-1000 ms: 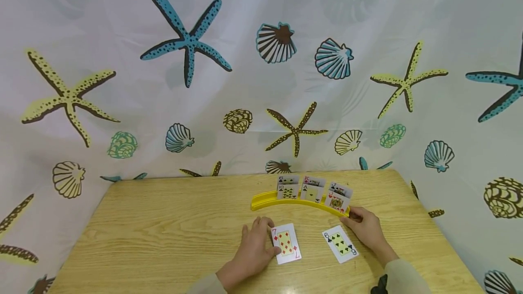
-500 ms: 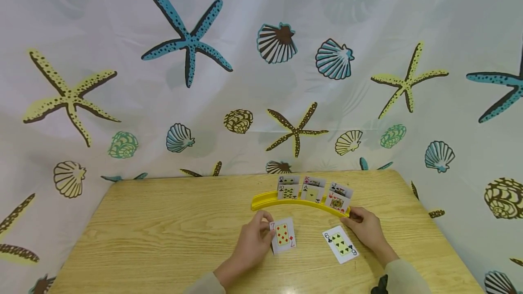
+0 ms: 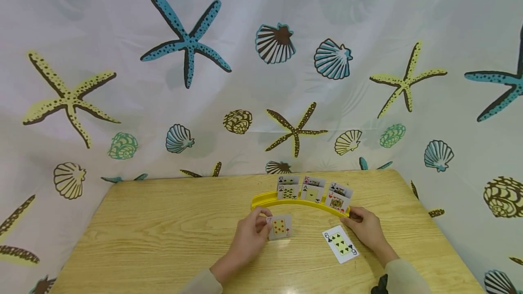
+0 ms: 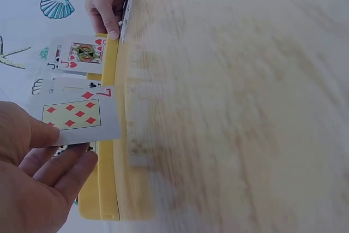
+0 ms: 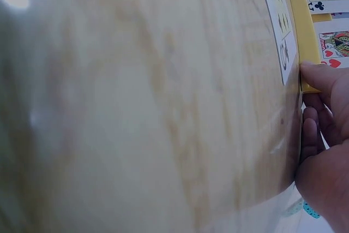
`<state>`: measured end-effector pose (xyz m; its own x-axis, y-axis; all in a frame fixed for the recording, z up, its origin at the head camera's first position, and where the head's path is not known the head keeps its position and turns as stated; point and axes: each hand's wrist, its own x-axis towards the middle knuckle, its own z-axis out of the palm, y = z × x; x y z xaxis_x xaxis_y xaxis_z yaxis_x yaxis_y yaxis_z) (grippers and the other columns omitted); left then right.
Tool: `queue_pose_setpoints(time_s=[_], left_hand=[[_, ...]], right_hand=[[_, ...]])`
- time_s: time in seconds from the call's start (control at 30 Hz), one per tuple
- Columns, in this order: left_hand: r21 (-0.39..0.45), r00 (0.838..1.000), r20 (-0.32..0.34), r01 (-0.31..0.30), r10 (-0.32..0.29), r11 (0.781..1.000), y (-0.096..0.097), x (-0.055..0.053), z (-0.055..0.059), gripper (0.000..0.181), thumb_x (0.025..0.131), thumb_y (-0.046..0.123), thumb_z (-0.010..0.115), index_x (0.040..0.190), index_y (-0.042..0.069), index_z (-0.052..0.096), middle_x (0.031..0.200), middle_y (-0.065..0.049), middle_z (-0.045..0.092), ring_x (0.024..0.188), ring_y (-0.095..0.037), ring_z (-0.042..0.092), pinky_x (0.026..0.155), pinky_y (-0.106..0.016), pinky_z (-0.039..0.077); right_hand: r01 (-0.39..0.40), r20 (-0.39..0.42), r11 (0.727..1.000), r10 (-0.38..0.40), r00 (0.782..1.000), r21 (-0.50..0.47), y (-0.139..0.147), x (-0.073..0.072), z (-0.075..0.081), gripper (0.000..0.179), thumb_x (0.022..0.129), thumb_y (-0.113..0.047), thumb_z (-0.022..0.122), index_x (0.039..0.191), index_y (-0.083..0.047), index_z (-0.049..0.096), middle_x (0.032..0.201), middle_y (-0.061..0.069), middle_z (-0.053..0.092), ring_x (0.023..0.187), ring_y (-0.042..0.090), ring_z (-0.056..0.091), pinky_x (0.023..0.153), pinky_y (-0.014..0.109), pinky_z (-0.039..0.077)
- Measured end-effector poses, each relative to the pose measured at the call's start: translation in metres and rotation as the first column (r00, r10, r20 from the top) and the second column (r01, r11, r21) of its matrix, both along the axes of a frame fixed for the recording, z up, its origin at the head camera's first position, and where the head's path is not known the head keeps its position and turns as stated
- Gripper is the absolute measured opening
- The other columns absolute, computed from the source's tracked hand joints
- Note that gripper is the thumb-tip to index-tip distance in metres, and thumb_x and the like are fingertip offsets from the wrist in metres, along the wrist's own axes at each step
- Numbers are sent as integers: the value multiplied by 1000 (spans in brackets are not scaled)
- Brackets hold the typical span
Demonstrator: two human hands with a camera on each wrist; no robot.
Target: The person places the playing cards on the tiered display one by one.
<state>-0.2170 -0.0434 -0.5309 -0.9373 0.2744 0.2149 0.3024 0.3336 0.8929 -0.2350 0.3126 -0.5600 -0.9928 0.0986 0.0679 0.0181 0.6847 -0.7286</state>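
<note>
My left hand (image 3: pixel 249 235) pinches a seven of diamonds (image 3: pixel 279 227) by its left edge, thumb on the face and fingers behind. The card is tilted up, in front of a curved yellow card holder (image 3: pixel 265 199). In the left wrist view the seven (image 4: pixel 76 115) overlaps cards standing in the holder. With thumb in front and fingers behind, my right hand (image 3: pixel 367 228) grips the holder's right end. The holder bears two rows of cards, among them a ten of clubs (image 3: pixel 288 191), an ace of clubs (image 3: pixel 312 193) and a jack of hearts (image 3: pixel 337 202).
A clubs card (image 3: pixel 341 244) lies face up on the wooden table (image 3: pixel 171 221), just left of my right hand. Behind the table hangs a white cloth (image 3: pixel 253 85) with starfish and shells, which also runs along both sides.
My left hand has lifted the seven of diamonds from the table, tilted it up and moved it forward toward the holder. My right hand stays on the holder's end.
</note>
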Motion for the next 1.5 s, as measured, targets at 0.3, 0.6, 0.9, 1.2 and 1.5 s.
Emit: queue_pose_setpoints(time_s=[0.3,0.6,0.9,1.2,1.5], left_hand=[[17,997,-20,-76,76,997,-5,-7,6,17,102,-2,64,115,9,61,115,-21,78,106,-30,77,82,-33,65],[52,980,-110,-160,165,986,-15,-24,17,17,101,-3,66,115,7,64,110,-20,79,102,-36,78,81,-37,66],[57,965,-165,-198,205,979,-25,-38,26,18,101,-2,66,117,3,65,110,-22,78,102,-35,78,85,-41,65],[41,937,-261,-230,232,972,-27,-51,29,17,99,-5,67,116,0,66,108,-23,79,98,-36,78,83,-45,65],[14,942,-238,-241,237,970,-26,-59,32,18,101,-1,66,118,3,67,110,-21,79,99,-34,79,87,-46,65]], right_hand=[[-5,-10,1000,6,1000,14,2,-3,-2,47,97,-19,78,135,6,67,122,20,73,106,28,71,89,37,60],[-1,0,1000,1,1000,12,2,-3,0,48,97,-18,77,137,5,66,123,20,73,109,30,70,91,40,60],[-3,5,1000,3,1000,4,-1,0,3,48,97,-19,77,136,7,65,123,21,72,108,31,71,91,41,61],[3,9,1000,-3,1000,-4,0,0,0,51,98,-19,76,139,8,63,126,23,71,113,35,70,95,47,60],[9,6,1000,-9,1000,-7,0,0,-1,49,97,-17,77,138,8,64,124,22,72,111,33,71,92,42,61]])
